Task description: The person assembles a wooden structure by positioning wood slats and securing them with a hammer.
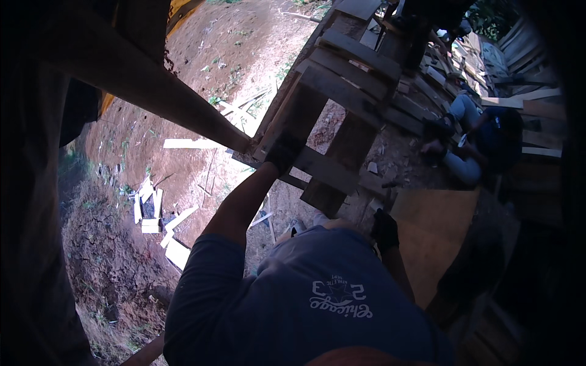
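In a dark glove, my left hand (282, 155) rests at the near left corner of a slatted wooden frame (320, 163), touching its boards; deep shadow hides the fingers. My right hand (384, 232), also dark-gloved, is closed to the right of the frame's near end. From it sticks out what looks like a hammer (390, 184), its dark head close to the frame. Boards cross the frame with gaps between them, and the ground shows through. A small pale wood chip (372, 166) lies near the frame's right side.
A thick wooden post (177, 91) slants in from upper left to the frame's corner. A plywood sheet (433, 222) lies right of my right hand. Someone in jeans (467, 116) sits at the right among planks (543, 94). Scrap wood (149, 204) lies on the dirt slope.
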`<move>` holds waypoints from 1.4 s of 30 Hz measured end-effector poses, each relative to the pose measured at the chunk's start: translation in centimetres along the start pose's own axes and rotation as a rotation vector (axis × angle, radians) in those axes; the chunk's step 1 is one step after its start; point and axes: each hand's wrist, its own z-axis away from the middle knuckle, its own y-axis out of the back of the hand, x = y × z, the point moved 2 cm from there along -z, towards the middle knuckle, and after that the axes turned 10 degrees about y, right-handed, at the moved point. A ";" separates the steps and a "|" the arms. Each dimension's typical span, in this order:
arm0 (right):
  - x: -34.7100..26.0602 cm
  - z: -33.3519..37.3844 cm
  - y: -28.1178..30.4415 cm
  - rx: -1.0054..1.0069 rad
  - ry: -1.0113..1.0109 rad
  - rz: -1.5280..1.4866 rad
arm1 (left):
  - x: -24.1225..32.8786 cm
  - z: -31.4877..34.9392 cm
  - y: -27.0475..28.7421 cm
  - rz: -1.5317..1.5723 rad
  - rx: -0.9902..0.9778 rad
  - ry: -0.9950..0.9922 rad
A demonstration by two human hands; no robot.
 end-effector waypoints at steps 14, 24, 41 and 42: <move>-4.6 -2.9 -7.3 -0.441 0.767 1.012 | 4.7 12.0 -0.6 0.278 0.318 0.247; -4.4 -0.8 -11.2 -0.429 1.124 1.729 | 5.6 43.0 -16.2 0.434 -0.684 1.240; -7.2 -4.8 -15.3 -0.835 1.141 2.246 | 11.0 55.0 -26.6 0.691 -0.756 0.922; -7.4 -5.0 -15.5 -0.825 1.141 2.236 | 10.8 54.7 -26.2 0.695 -0.713 0.948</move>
